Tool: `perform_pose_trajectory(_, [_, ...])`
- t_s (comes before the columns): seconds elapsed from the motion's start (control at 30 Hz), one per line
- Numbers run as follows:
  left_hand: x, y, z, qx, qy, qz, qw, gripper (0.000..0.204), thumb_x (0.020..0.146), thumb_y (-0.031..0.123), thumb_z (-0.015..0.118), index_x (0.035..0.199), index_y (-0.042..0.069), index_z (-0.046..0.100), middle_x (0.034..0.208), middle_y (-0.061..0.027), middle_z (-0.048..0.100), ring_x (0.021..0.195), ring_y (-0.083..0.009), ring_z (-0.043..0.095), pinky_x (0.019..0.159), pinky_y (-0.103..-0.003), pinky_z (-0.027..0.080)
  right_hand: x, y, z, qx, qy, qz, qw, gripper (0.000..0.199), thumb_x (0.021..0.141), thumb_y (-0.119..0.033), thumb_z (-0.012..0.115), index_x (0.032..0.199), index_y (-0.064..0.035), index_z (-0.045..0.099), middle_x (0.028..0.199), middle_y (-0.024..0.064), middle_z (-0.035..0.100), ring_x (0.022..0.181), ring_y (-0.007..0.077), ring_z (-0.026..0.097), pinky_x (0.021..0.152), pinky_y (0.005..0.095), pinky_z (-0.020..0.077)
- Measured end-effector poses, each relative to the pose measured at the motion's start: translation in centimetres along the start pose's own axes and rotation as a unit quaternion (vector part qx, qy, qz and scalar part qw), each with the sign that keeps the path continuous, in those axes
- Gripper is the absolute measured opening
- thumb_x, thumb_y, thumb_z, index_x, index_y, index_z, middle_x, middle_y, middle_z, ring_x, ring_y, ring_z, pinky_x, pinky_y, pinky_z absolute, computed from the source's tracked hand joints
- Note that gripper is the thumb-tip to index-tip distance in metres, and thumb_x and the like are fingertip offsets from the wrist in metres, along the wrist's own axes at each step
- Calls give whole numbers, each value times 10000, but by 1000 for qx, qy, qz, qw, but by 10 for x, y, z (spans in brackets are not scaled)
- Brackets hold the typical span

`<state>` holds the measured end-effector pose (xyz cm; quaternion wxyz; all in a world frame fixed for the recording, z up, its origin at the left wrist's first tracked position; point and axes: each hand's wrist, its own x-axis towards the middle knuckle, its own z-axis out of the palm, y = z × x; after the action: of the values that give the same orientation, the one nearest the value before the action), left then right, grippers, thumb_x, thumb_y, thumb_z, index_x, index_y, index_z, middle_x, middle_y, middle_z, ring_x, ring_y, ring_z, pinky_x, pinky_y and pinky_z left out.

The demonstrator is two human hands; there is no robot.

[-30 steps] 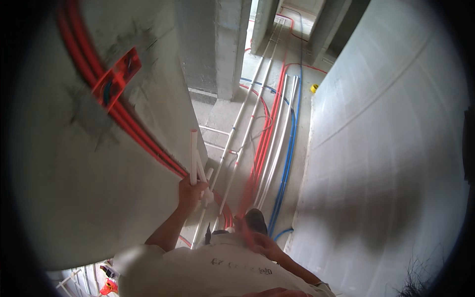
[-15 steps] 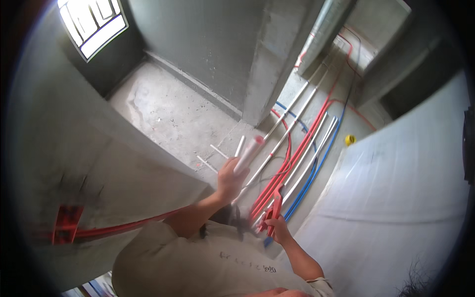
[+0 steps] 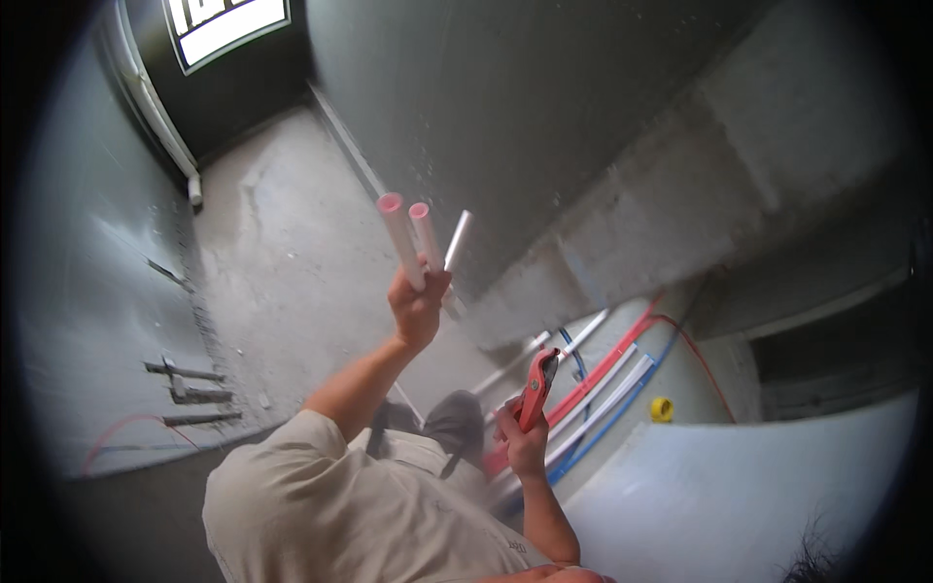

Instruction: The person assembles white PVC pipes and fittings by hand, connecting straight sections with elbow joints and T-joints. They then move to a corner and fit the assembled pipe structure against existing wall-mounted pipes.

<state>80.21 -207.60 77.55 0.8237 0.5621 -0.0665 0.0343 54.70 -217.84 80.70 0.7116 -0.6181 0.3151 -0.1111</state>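
Note:
My left hand (image 3: 418,303) is raised in front of me and grips three short white plastic pipes (image 3: 406,238) in a bundle, their cut ends pointing up and away. My right hand (image 3: 523,445) is lower, near my chest, and holds a red pipe cutter (image 3: 536,385) with its jaws pointing up. The two hands are apart. My pale shirt (image 3: 321,505) and dark trousers fill the lower middle of the view.
Red, blue and white pipes (image 3: 607,384) run along the concrete floor by the wall base, with a small yellow object (image 3: 662,409) beside them. A window (image 3: 228,24) is at the far end. A white pipe (image 3: 160,117) runs along the left wall, above chased grooves (image 3: 190,384).
The view has swung round from a wall with red conduits toward the room with the window. My left hand has lifted the white pipes higher; the right still holds the cutter.

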Motion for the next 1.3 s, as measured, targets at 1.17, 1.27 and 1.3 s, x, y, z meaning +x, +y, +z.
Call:
perform_pose_trajectory(1.17, [601, -243, -634, -108, 588, -56, 799, 124, 892, 35, 764, 871, 47, 642, 755, -20, 605, 605, -120, 522, 564, -285, 430, 761, 118, 921, 167, -498, 71, 848, 248, 1016, -14, 570, 1251, -77, 524, 1266, 126, 576, 919, 209, 682, 739, 412, 640])
perform_pose_trajectory(1.27, [708, -259, -669, -194, 556, -14, 808, 133, 922, 126, 764, 891, 46, 663, 763, -39, 611, 648, -157, 563, 666, -343, 484, 799, 123, 1035, 171, -556, 90, 809, 254, 1008, -17, 593, 1246, -72, 524, 1259, 102, 548, 1001, 223, 679, 789, 437, 647])
perform_pose_trajectory(1.3, [748, -267, -684, -213, 539, 3, 815, 154, 939, 168, 759, 894, 49, 672, 757, -43, 607, 660, -171, 576, 708, -367, 503, 806, 123, 1075, 173, -571, 99, 796, 250, 1005, -18, 599, 1238, -70, 524, 1257, 104, 549, 996, 222, 681, 793, 440, 645])
